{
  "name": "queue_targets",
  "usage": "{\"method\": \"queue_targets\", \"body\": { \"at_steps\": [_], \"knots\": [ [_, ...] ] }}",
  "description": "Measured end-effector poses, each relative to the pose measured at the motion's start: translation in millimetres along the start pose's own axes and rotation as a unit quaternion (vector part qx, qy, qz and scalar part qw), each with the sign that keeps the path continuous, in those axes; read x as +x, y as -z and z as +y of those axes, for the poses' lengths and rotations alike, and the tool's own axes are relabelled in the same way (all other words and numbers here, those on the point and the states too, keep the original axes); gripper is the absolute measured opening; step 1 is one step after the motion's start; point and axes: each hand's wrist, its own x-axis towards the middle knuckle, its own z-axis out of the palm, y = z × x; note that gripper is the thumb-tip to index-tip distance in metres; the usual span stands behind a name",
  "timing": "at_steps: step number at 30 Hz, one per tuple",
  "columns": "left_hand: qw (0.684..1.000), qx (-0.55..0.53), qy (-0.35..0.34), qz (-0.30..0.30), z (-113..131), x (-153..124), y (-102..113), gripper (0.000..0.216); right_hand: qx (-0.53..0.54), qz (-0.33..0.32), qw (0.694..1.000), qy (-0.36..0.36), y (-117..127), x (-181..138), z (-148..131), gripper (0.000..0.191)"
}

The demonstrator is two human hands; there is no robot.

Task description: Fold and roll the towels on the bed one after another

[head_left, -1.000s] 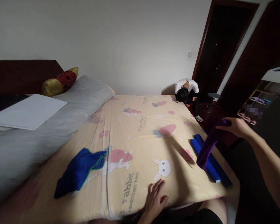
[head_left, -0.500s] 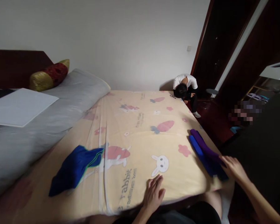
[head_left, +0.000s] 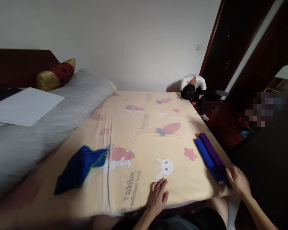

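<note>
My left hand lies flat on the patterned bedsheet, fingers stretched out, below a printed rabbit face. My right hand is at the bed's right edge, beside the near end of a purple rolled cloth. Its fingers look loosely bent and apart; whether they touch the roll I cannot tell. Alongside the purple roll, on its left, lies a blue rolled cloth with a small pale tag at its near end. A crumpled dark blue cloth with green edging rests on the left part of the sheet.
A grey quilt covers the bed's left side, bearing a white board and a red-and-gold bolster. At the far right corner a person sits bent over, near a small round stool. A dark surface stands at right.
The purple roll's near end has shifted left, and the roll now lies straighter beside the blue one. My right hand has come off its end slightly. My left hand stays in place.
</note>
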Motion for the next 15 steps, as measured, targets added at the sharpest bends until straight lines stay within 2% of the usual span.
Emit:
{"method": "queue_targets", "body": {
  "at_steps": [2,6,11,15],
  "knots": [
    [1.0,-0.005,0.008,-0.004,0.6,0.4,1.4,0.054,-0.004,-0.006,0.999,-0.041,-4.8,10.8,-18.6,0.071],
    [1.0,-0.007,0.011,-0.014,0.5,0.0,2.9,0.053,0.012,-0.075,0.994,-0.073,-29.7,13.6,-43.0,0.09],
    [1.0,0.013,0.005,-0.006,-0.7,-1.6,0.9,0.052,0.033,-0.11,0.989,-0.095,-52.1,5.1,-31.2,0.096],
    [1.0,0.018,0.0,0.001,-0.9,-2.7,-0.7,0.053,-0.027,-0.116,0.986,-0.113,-55.5,0.7,-26.4,0.089]
  ]
}}
